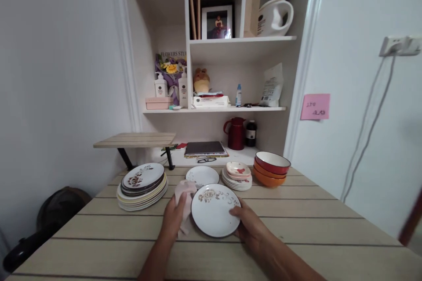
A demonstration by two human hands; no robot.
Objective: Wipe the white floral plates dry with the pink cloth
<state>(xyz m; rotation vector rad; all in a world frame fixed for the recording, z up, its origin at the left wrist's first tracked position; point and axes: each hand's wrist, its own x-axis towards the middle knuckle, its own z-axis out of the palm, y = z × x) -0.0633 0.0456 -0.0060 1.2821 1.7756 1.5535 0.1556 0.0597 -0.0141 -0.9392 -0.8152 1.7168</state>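
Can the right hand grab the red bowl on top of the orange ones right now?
Probably not yet: the right hand is holding a flowered plate. With that hand free, likely yes, since nothing seems to stand between it and the red bowl.

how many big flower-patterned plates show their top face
3: the held plate in the right hand, the rear plate on the table, the top plate of the left stack. More may be hidden underneath.

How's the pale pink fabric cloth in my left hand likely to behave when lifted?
The pale pink fabric cloth is probably floppy, since it bunches in your left hand and droops beside it. It's likely light, as it looks thin, and its folds suggest it won't roll.
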